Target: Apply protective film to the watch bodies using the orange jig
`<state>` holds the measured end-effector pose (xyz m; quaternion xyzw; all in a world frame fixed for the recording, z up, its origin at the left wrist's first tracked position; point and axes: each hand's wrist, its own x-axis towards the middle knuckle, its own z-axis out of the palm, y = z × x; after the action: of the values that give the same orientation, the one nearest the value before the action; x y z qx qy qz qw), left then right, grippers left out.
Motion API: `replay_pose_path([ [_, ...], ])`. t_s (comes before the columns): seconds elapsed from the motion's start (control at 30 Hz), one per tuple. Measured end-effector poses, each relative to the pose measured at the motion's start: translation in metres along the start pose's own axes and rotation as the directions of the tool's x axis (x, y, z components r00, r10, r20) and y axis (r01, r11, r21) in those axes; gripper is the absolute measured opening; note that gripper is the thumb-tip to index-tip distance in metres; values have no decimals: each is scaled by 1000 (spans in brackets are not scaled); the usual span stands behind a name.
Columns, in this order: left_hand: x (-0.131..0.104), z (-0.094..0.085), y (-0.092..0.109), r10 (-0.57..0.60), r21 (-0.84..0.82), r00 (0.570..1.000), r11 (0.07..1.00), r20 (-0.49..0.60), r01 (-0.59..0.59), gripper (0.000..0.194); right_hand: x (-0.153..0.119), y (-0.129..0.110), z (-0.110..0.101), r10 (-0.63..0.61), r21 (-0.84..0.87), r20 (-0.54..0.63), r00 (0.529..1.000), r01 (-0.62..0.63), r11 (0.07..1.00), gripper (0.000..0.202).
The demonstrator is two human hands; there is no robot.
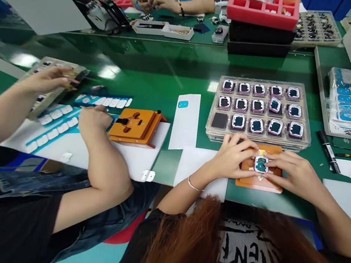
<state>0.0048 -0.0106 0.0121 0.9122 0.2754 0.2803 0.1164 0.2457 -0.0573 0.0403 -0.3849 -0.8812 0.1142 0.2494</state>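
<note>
A small square watch-like case (260, 164), white-rimmed with a dark teal face, sits on an orange fixture (259, 186) at the table's front edge. My left hand (234, 157) closes on the case's left side, index finger above and thumb below. From the right, my right hand (295, 170) grips the same case, its fingertips along the right edge. A bit of yellow shows just above the case. Behind my hands lies a clear plastic tray (209, 125) with rows of similar square cases; its front left compartment holds only a dark pad.
On the left a co-worker's hands (93, 121) are near another orange fixture (132, 125) and sheets of white stickers (53, 133). White paper (186, 124) with one blue sticker lies between. A marker (328, 151) is at right; red trays (262, 15) and another person are opposite.
</note>
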Motion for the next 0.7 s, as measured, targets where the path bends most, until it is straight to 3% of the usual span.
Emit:
replay_pose_path([
  [0.17, 1, 6, -1, -61, -155, 998, 986, -24, 56, 57, 0, 4, 1, 67, 79, -19, 998, -65, 995, 27],
  [0.3, 1, 11, 1, 29, -242, 999, 970, -41, -38, 73, 0, 5, 7, 211, 282, -37, 977, -192, 940, 42],
  [0.43, 0, 16, -1, 101, -198, 993, 974, -57, -110, 80, 1, 7, 11, 326, 565, 19, 945, -279, 777, 54],
  [0.53, -1, 18, -4, 115, -114, 987, 985, -114, -128, 72, 3, 10, 9, 391, 697, 95, 915, -342, 630, 54],
  [0.7, -4, 18, -6, 132, 19, 989, 991, -64, -131, 51, 6, 16, 4, 402, 817, 237, 884, -405, 411, 55],
])
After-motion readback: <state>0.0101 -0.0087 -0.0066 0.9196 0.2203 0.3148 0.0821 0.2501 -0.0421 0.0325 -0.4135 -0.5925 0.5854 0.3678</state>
